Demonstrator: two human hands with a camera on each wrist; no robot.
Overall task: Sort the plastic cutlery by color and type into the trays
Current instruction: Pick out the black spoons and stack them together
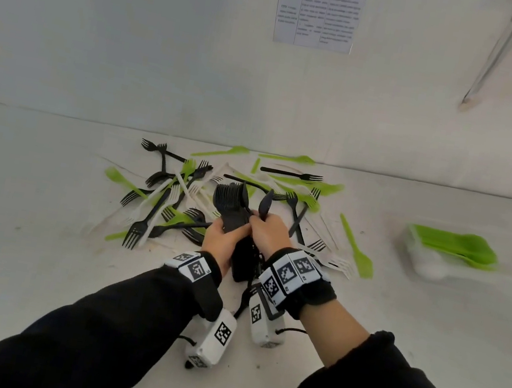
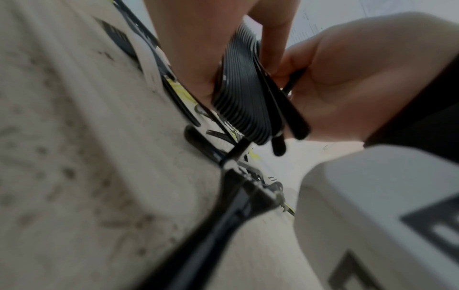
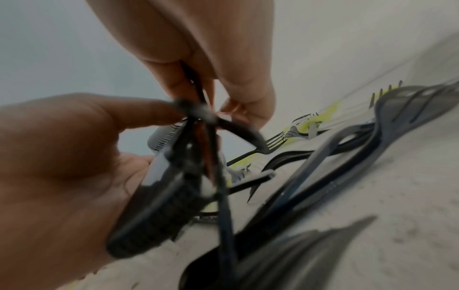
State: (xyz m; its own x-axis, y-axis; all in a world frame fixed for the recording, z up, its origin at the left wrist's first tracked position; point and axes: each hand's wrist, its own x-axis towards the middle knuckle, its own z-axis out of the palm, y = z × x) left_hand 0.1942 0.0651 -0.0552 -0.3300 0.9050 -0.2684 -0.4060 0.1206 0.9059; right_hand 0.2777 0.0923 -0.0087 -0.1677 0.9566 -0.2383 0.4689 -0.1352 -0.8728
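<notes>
A tight stack of black plastic spoons [image 1: 229, 201] stands upright in my left hand [image 1: 223, 237], which grips its handles just above the table. My right hand [image 1: 270, 230] sits against the stack's right side and pinches a single black spoon [image 1: 266, 203] by its handle. In the left wrist view the stack [image 2: 243, 98] shows as many nested edges between both hands. In the right wrist view my right fingers [image 3: 223, 82] pinch a thin black handle beside the stack [image 3: 161, 186]. Behind the hands lies a mixed pile of black, white and green cutlery [image 1: 178, 200].
A clear tray [image 1: 410, 241] holding stacked green spoons [image 1: 457, 246] stands on the white table at the right. A green spoon [image 1: 357, 249] lies loose right of the pile. The wall with a printed sheet [image 1: 321, 10] rises right behind the pile.
</notes>
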